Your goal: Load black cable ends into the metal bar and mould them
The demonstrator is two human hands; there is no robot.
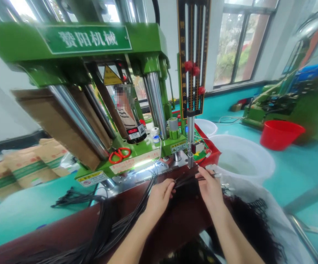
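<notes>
Several thin black cables (pixel 185 179) run between my two hands, above a dark red-brown tabletop (pixel 183 220). My left hand (pixel 160 194) is closed on them, thumb and index finger pinched together. On the other side, my right hand (pixel 210 187) grips the same cables near their ends, fingers curled. A long bundle of black cables (pixel 101 231) lies along the table to the left, with its ends (pixel 73 198) hanging by the left edge. Behind my hands stands a green press machine (pixel 145 154) with a lit strip at its lower front.
Orange-handled scissors (pixel 119 155) rest on the machine. Right of it stand a red control box (pixel 214 156), a large white tub (pixel 258 156) and a red bucket (pixel 281 135). A white sack (pixel 258 194) with black netting is by my right arm. Paper sacks (pixel 32 165) stand at left.
</notes>
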